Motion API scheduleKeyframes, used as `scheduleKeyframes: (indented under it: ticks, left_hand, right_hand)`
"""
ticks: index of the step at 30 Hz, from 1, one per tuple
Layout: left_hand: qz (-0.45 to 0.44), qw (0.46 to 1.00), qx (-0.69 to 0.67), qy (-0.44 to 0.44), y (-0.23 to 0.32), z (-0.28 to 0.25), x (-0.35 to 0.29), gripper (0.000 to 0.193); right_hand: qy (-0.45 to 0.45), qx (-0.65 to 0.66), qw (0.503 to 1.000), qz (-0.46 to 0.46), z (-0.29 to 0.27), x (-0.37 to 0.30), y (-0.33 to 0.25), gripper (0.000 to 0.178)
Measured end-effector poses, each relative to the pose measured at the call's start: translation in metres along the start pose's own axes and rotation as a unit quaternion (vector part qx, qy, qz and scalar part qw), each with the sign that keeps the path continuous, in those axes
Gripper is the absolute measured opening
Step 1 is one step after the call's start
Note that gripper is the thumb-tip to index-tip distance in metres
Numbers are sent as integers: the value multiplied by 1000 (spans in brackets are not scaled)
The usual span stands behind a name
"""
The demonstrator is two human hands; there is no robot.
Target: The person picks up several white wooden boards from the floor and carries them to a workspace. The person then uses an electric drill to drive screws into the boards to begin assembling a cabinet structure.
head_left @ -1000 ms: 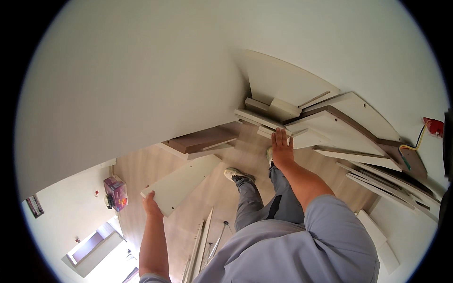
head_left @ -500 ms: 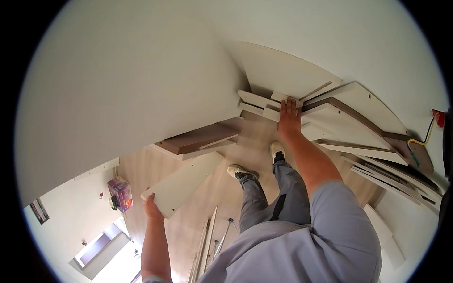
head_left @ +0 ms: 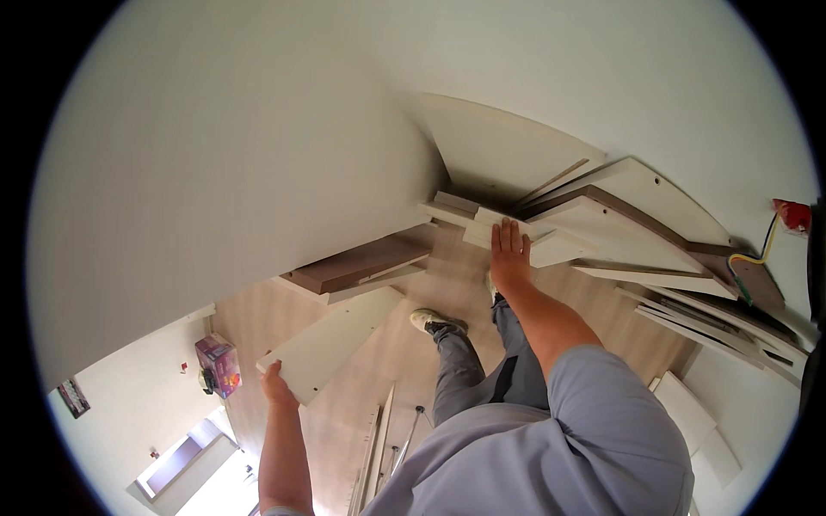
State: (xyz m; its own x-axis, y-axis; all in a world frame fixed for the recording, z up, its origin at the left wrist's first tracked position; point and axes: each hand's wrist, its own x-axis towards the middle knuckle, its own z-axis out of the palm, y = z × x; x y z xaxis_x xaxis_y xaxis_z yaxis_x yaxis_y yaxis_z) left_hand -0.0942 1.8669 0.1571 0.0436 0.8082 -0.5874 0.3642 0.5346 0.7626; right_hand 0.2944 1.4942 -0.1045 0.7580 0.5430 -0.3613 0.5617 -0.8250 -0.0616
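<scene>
In my left hand (head_left: pixel 277 387) is the near end of a long white panel (head_left: pixel 331 344) with small dark holes, slanting away over the floor. My fingers curl on its edge. My right hand (head_left: pixel 511 254) lies with fingers stretched out on the small stack of narrow white boards (head_left: pixel 495 219), in the corner where the walls meet. The thumb of that hand is hidden. Behind these boards a wide white panel (head_left: pixel 508 138) leans on the wall. Beside them, white panels (head_left: pixel 619 228) with brown edges lean to the right.
Brown and white boards (head_left: pixel 361 258) lie along the left wall. More panels (head_left: pixel 705 322) lean at the right, below a red wall box (head_left: pixel 792 215) with loose wires. A purple carton (head_left: pixel 218 365) stands at the left. Long thin strips (head_left: pixel 374 447) lie near my left leg.
My right hand has come nearer to me, and the narrow boards under it have shifted closer too. My left hand and its panel stay nearly in place. The view has shifted slightly.
</scene>
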Motion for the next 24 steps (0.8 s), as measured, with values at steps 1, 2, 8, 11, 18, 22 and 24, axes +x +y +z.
scheduleKeyframes:
  ticks: [1,2,8,11,18,22,24]
  left_hand:
    - [1,1000,1,0,1,1,0,53]
    - [2,1000,1,-1,1,2,0,54]
    - [0,1000,11,-4,4,6,-2,55]
    - [0,1000,12,-4,6,9,-4,55]
    - [1,1000,7,1,4,10,-4,55]
    - [3,1000,-1,-6,4,9,-2,55]
    - [4,1000,-1,-5,2,4,3,55]
  right_hand:
    - [-9,17,1000,-6,2,-9,-1,68]
    - [-9,38,999,-9,4,-15,-3,68]
    - [-31,59,998,-12,13,-34,-8,70]
    - [0,58,998,-11,17,-34,-8,71]
    - [27,32,999,-12,2,-6,9,71]
    - [54,7,998,-13,-6,13,22,70]
    - [16,10,1000,-9,-15,22,24,67]
